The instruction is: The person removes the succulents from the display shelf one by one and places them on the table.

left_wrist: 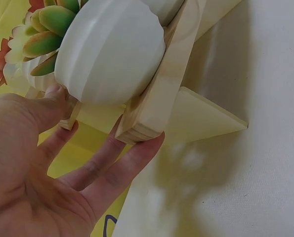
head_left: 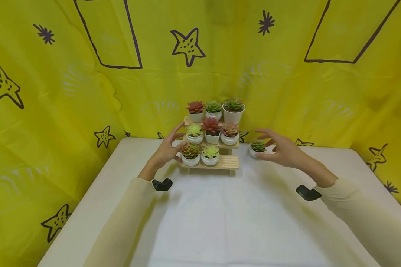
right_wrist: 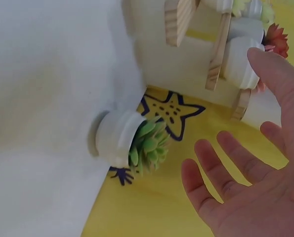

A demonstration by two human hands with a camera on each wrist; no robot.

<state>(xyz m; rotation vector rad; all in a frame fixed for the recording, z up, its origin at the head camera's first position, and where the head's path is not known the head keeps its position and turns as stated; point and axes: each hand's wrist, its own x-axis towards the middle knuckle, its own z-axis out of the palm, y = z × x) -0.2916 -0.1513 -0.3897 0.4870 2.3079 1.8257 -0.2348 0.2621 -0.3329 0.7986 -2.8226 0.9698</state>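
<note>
A three-step wooden stand (head_left: 229, 162) holds several potted succulents in white pots. My left hand (head_left: 168, 151) is at the stand's left side. In the left wrist view its fingertips (left_wrist: 154, 143) touch the end of the lowest wooden step (left_wrist: 144, 126), and the thumb lies by a ribbed white pot (left_wrist: 112, 54). Right of the stand, a green succulent in a round white pot (head_left: 258, 147) stands on the table. My right hand (head_left: 280, 150) is beside it; in the right wrist view the fingers are spread, apart from that pot (right_wrist: 118, 138).
On the top step are a red succulent (head_left: 195, 107), a green one (head_left: 214, 107) and a larger pot (head_left: 233, 116). The bottom step bears two pots at its left. A white-covered table (head_left: 204, 222) meets a yellow patterned curtain (head_left: 220, 81) behind the stand.
</note>
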